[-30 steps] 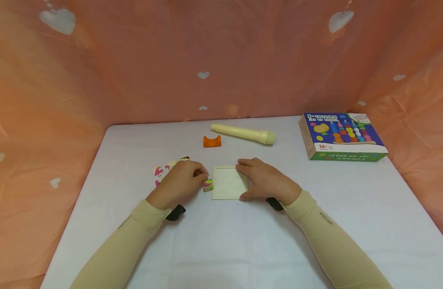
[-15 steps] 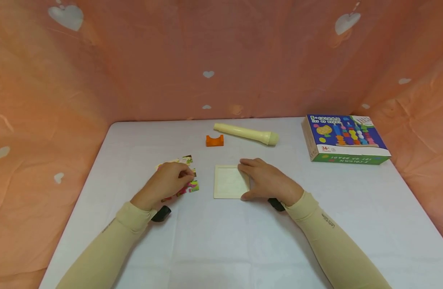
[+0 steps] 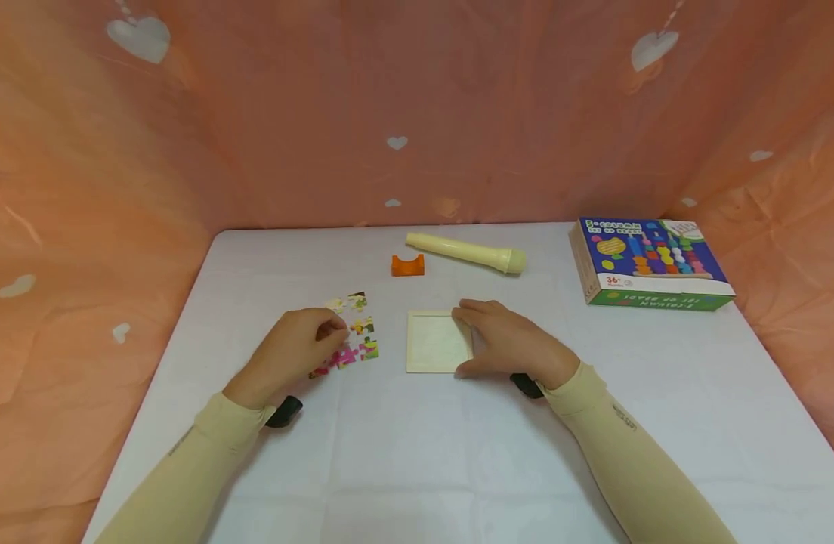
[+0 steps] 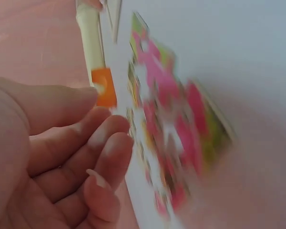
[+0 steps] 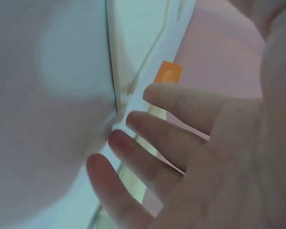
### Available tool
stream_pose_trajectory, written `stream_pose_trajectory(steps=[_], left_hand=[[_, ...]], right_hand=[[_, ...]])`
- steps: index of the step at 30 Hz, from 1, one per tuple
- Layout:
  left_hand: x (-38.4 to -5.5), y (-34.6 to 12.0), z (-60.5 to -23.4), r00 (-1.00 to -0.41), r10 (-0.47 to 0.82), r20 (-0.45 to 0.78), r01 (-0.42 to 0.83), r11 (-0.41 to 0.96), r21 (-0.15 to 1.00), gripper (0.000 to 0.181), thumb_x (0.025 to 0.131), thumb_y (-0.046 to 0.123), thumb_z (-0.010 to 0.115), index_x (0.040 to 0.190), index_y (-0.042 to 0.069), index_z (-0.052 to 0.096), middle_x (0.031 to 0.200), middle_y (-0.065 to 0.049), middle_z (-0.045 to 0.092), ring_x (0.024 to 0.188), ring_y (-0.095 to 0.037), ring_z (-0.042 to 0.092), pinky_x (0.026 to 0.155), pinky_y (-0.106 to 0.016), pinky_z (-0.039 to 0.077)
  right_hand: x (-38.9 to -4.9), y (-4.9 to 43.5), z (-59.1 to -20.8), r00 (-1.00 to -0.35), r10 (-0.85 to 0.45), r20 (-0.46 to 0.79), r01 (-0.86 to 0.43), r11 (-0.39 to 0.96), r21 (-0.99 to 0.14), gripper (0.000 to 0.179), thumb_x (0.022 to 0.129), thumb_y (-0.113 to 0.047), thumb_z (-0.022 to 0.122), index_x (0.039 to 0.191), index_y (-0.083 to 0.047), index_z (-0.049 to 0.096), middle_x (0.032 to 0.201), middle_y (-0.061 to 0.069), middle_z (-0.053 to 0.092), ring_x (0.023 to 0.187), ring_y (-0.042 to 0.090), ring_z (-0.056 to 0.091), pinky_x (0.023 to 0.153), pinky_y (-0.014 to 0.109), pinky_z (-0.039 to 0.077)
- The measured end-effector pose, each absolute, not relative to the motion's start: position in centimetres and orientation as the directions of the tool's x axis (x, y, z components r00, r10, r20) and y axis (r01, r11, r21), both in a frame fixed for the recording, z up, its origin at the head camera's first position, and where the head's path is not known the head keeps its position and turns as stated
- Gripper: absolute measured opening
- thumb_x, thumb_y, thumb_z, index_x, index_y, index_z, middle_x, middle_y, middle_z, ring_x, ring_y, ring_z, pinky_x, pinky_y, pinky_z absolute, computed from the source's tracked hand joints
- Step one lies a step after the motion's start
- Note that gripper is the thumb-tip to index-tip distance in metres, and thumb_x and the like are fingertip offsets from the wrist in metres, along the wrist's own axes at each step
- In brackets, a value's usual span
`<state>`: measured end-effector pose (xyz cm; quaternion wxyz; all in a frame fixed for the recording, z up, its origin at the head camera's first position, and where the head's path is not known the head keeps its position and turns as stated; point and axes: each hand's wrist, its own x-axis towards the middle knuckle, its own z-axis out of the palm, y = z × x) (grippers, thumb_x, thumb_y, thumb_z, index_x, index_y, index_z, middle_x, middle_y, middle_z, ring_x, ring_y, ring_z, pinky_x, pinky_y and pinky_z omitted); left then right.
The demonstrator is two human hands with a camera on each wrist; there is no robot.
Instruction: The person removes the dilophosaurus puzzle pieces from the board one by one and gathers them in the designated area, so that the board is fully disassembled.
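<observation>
My left hand (image 3: 298, 347) hovers over several jigsaw puzzle pieces (image 3: 349, 353) with pink, green and yellow print, covering part of them in the head view. In the left wrist view its fingers (image 4: 115, 143) are loosely bent beside the puzzle pieces (image 4: 164, 86), blurred here, and nothing shows between thumb and fingertips. My right hand (image 3: 515, 344) rests at the right side of a pale square wooden tray (image 3: 430, 344), thumb near its front corner and fingers near its back corner. The right wrist view shows these fingers (image 5: 167, 124) relaxed beside the tray (image 5: 133, 38).
Behind the tray, an orange block with a curved notch (image 3: 408, 266) stands near a cream microphone-shaped toy (image 3: 467, 253). A boxed bead set (image 3: 651, 264) lies at the back right of the white table (image 3: 403, 468). A peach curtain (image 3: 322, 113) hangs beyond the table's edge.
My left hand has moved left from beside the tray to over the puzzle pieces. A puzzle piece that was near the tray now lies with the others. The right hand has stayed at the tray.
</observation>
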<state>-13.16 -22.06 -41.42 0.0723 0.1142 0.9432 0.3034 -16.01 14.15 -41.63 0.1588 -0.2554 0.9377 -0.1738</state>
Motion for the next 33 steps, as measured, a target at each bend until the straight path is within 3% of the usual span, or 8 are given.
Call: stream_pose_trajectory(steps=[6,10,13,18,22,25,29,33], left_hand=[[-11.4,-25.4,-40.4,-0.987,0.150,0.051,0.156,0.862,0.483,0.019,0.104,0.026,0.072,0.112,0.010,0.078,0.102,-0.005,0.077,0.090,-0.023,0.069,0.082,-0.043,0.056],[-10.3,-26.8,-40.1,-0.991,0.098,0.090,0.128,0.883,0.452,0.040,0.104,0.039,0.073,0.126,0.006,0.074,0.119,-0.013,0.074,0.104,-0.032,0.072,0.091,-0.055,0.057],[-9.5,-27.3,-40.2,-0.989,0.083,0.120,0.128,0.892,0.434,0.057,0.102,0.049,0.073,0.135,0.003,0.069,0.131,-0.019,0.068,0.116,-0.038,0.067,0.097,-0.063,0.053],[-8.0,-28.2,-41.1,-0.974,0.053,0.218,0.137,0.909,0.393,0.074,0.097,0.056,0.077,0.141,-0.001,0.060,0.147,-0.027,0.055,0.133,-0.047,0.054,0.105,-0.068,0.046],[-7.1,-29.3,-41.5,-0.971,0.034,0.236,0.123,0.918,0.376,0.089,0.091,0.056,0.082,0.151,-0.002,0.049,0.162,-0.033,0.038,0.144,-0.057,0.040,0.113,-0.072,0.036],[-6.4,-30.0,-41.4,-0.987,0.035,0.160,0.091,0.929,0.360,0.106,0.090,0.062,0.079,0.164,0.002,0.033,0.173,-0.036,0.016,0.154,-0.066,0.022,0.120,-0.079,0.021],[-5.8,-30.3,-40.9,-0.997,0.049,0.063,0.066,0.951,0.303,0.122,0.090,0.072,0.074,0.174,0.010,0.010,0.177,-0.034,-0.011,0.156,-0.073,-0.001,0.114,-0.090,0.006],[-5.9,-30.2,-40.2,-0.996,0.057,0.061,0.071,0.966,0.248,0.127,0.089,0.076,0.071,0.175,0.014,0.001,0.177,-0.029,-0.020,0.158,-0.070,-0.007,0.103,-0.094,0.009]], right_hand=[[-15.1,17.7,-40.7,-0.868,-0.486,-0.104,-0.430,0.839,-0.334,0.097,0.083,-0.055,0.089,0.157,-0.004,0.054,0.166,0.019,0.050,0.153,0.043,0.047,0.124,0.060,0.041],[-13.9,20.9,-40.2,-0.897,-0.442,-0.027,-0.422,0.870,-0.255,0.092,0.086,-0.063,0.084,0.152,-0.004,0.060,0.162,0.022,0.053,0.148,0.045,0.051,0.119,0.063,0.045],[-12.7,22.7,-39.9,-0.918,-0.396,0.006,-0.390,0.900,-0.197,0.096,0.087,-0.073,0.078,0.151,-0.003,0.060,0.162,0.025,0.052,0.147,0.048,0.052,0.118,0.064,0.045],[-10.9,24.6,-39.7,-0.957,-0.290,-0.002,-0.285,0.944,-0.167,0.109,0.086,-0.086,0.066,0.159,-0.006,0.052,0.170,0.028,0.038,0.156,0.051,0.037,0.125,0.069,0.030],[-9.5,26.0,-39.5,-0.977,-0.211,-0.041,-0.201,0.965,-0.168,0.118,0.085,-0.091,0.062,0.167,-0.010,0.039,0.180,0.025,0.016,0.164,0.051,0.019,0.124,0.077,0.018],[-8.7,26.9,-39.4,-0.983,-0.178,-0.055,-0.166,0.972,-0.168,0.122,0.084,-0.092,0.062,0.172,-0.015,0.028,0.182,0.022,0.003,0.167,0.051,0.008,0.122,0.082,0.011],[-7.9,28.2,-39.4,-0.987,-0.142,-0.072,-0.130,0.980,-0.152,0.124,0.084,-0.091,0.062,0.175,-0.021,0.016,0.182,0.021,-0.006,0.167,0.051,-0.001,0.118,0.085,0.007],[-7.4,29.2,-39.4,-0.989,-0.113,-0.092,-0.100,0.985,-0.138,0.124,0.085,-0.092,0.060,0.175,-0.023,0.010,0.181,0.021,-0.009,0.166,0.052,-0.005,0.117,0.086,0.006]])
